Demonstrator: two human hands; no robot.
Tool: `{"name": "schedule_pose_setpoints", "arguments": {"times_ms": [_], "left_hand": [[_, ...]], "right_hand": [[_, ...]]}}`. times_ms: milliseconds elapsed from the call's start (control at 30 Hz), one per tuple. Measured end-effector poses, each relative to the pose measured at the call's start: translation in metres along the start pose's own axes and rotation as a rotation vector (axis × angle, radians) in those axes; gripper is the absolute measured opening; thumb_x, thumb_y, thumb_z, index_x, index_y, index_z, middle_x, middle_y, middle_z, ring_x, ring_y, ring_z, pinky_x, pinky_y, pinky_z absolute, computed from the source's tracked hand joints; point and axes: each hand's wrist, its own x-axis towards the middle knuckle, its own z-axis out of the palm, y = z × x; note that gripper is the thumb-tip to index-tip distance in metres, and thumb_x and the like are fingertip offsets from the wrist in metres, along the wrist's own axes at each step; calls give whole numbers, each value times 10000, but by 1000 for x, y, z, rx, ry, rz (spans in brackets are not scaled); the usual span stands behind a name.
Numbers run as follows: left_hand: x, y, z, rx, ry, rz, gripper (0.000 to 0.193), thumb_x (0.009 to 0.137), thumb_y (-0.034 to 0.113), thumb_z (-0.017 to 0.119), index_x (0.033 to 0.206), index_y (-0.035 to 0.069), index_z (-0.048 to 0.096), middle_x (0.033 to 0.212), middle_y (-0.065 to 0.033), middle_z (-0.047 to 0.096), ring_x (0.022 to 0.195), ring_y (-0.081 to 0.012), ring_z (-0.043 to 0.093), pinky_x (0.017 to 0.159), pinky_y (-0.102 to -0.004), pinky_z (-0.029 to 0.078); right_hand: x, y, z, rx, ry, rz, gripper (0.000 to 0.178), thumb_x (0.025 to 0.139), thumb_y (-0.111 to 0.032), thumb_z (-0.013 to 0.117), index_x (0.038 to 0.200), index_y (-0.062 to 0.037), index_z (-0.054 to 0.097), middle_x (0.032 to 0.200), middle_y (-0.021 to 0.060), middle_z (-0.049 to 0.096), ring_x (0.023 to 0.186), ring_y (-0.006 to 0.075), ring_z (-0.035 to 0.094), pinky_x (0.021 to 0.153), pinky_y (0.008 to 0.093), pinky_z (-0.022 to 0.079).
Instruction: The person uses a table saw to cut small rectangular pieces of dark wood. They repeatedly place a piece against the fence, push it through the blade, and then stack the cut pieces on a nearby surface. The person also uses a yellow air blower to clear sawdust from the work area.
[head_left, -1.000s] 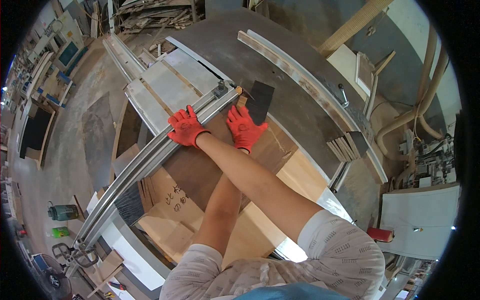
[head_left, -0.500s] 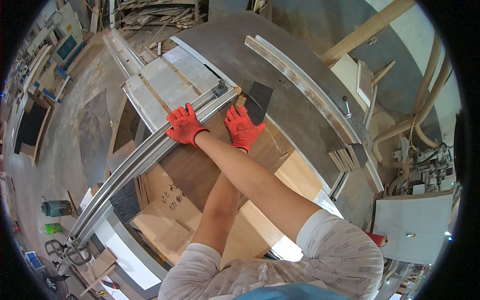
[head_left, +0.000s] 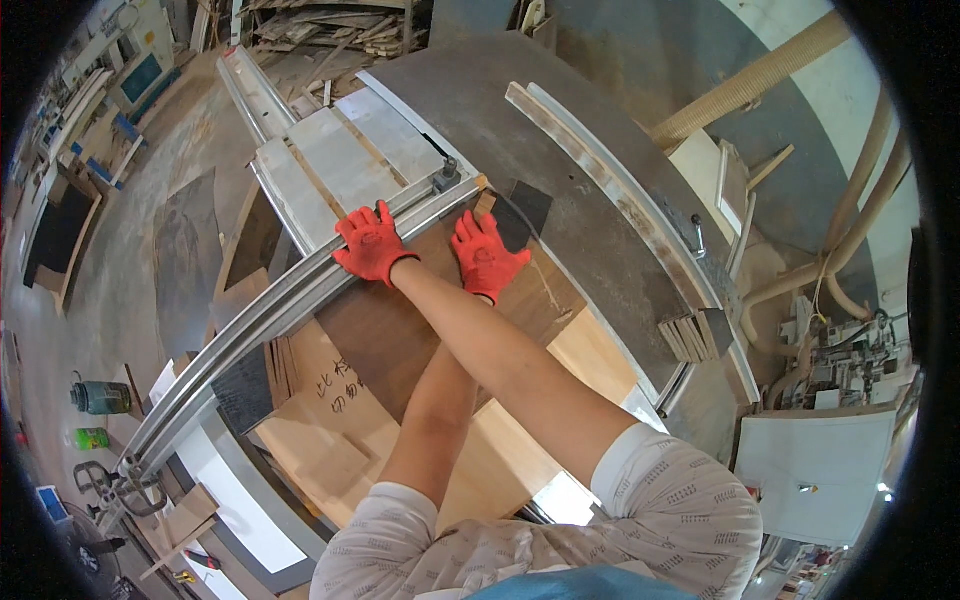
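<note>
My forearms cross, the right one above the left. My left hand (head_left: pixel 487 256), in a red work glove, lies with fingers spread on a brown wood panel (head_left: pixel 400 330). A small dark flat piece (head_left: pixel 532 211) sits just beyond its fingers, beside a small light wood block (head_left: pixel 485 204). My right hand (head_left: pixel 373 245), gloved alike, rests over a long metal fence rail (head_left: pixel 290 303), its fingers apart. The rail runs along the panel's left side, with a stop block (head_left: pixel 447 175) near its far end. The undersides of both hands are hidden.
A grey machine table (head_left: pixel 600 280) spreads to the right, carrying a long curved-looking guide bar (head_left: pixel 625 185) and several short stacked strips (head_left: pixel 690 338). Beyond the rail is a slatted metal table (head_left: pixel 350 150). Lighter boards (head_left: pixel 320 440) lie near my body. A ribbed hose (head_left: pixel 755 80) hangs at upper right.
The view has shifted slightly. The dark piece now appears a little lower, closer to my left hand, and less of its length shows. Both hands keep the same pose.
</note>
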Motion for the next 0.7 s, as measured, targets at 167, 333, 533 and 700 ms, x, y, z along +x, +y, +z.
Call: {"name": "schedule_pose_setpoints", "arguments": {"times_ms": [167, 333, 533, 700], "left_hand": [[0, -7, 0, -20, -41, -7, 942, 625, 528, 892, 1322, 24, 507, 1474, -313, 472, 1381, -461, 421, 1119, -578, 345], [0, -2, -8, 15, -119, -80, 1011, 642, 542, 880, 1398, 0, 484, 1519, -311, 443, 1412, -465, 402, 1131, -578, 335], [-1, 7, -22, -10, -158, -78, 1034, 633, 550, 883, 1406, -25, 510, 1517, -307, 462, 1430, -452, 397, 1142, -558, 331], [-5, 9, -28, -17, -157, -74, 1041, 630, 563, 881, 1408, -18, 506, 1525, -310, 451, 1420, -456, 395, 1137, -565, 341]], "right_hand": [[0, -7, -2, 21, 3, 22, 558, 914, -493, 638, 1325, -115, 634, 1374, 107, 601, 1393, 306, 464, 1264, 640, 123], [1, -11, -9, 36, -12, 22, 561, 898, -483, 657, 1321, -115, 634, 1370, 82, 610, 1388, 283, 474, 1250, 660, 149], [1, -11, -14, -35, -49, 43, 566, 901, -489, 673, 1346, -144, 616, 1374, 53, 609, 1412, 278, 462, 1244, 677, 156], [-2, -18, -27, -44, -91, 36, 581, 916, -499, 668, 1366, -138, 603, 1413, 53, 588, 1423, 266, 447, 1235, 680, 187]]}}
